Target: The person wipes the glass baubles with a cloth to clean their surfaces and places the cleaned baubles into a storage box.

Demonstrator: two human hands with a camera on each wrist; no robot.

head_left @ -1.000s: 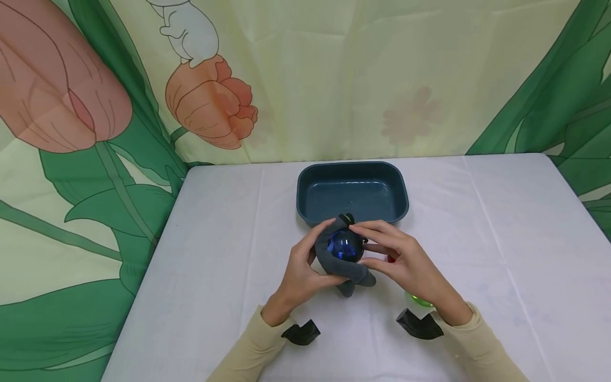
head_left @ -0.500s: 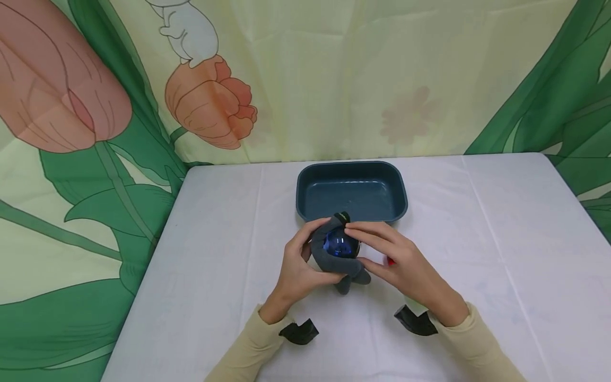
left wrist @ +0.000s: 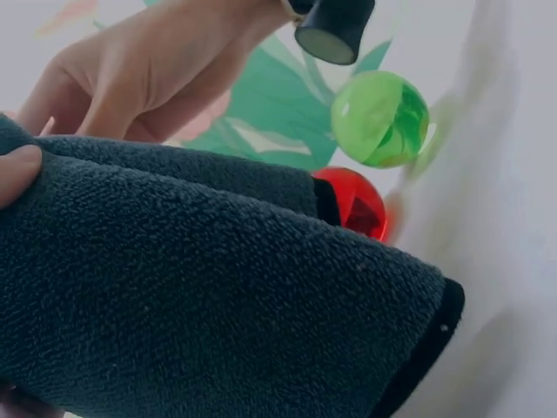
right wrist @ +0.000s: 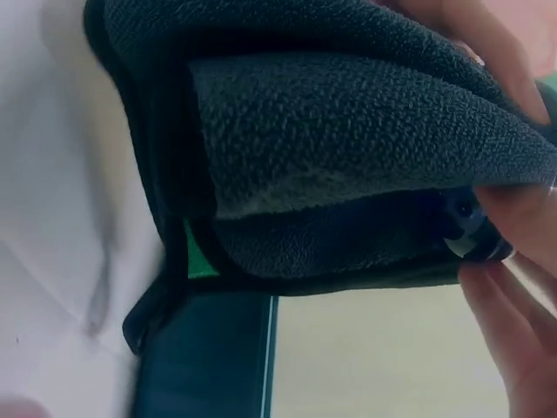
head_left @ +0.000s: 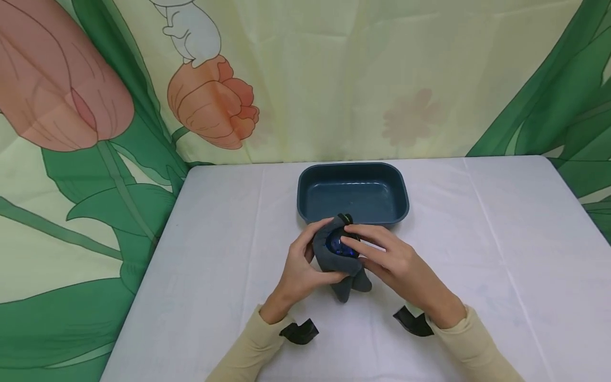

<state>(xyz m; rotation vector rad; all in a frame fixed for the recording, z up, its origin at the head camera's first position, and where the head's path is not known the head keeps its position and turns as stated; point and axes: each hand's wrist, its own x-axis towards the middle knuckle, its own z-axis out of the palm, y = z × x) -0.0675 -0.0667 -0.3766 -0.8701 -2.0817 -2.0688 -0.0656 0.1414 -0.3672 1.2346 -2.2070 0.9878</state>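
- Table (head_left: 215,265): carrying the setup.
- Teal bin (head_left: 350,199): sitting on the far side, beyond both hands.
- Gray cloth (head_left: 329,262): wrapping partly around the blue ball (head_left: 336,245), near the bin; left hand (head_left: 299,271) gripping it, fingers curling around.
- Right hand (head_left: 403,265): fingers curling over the ball's right side; handling looking midway, ball not yet being released.
- Green ball (left wrist: 380,119), red ball (left wrist: 350,198): lying outside the cloth, apparently remaining.

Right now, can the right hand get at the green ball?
Probably yes: the green ball sits clear of the cloth in the left wrist view, but the right hand would first have to leave the blue ball.
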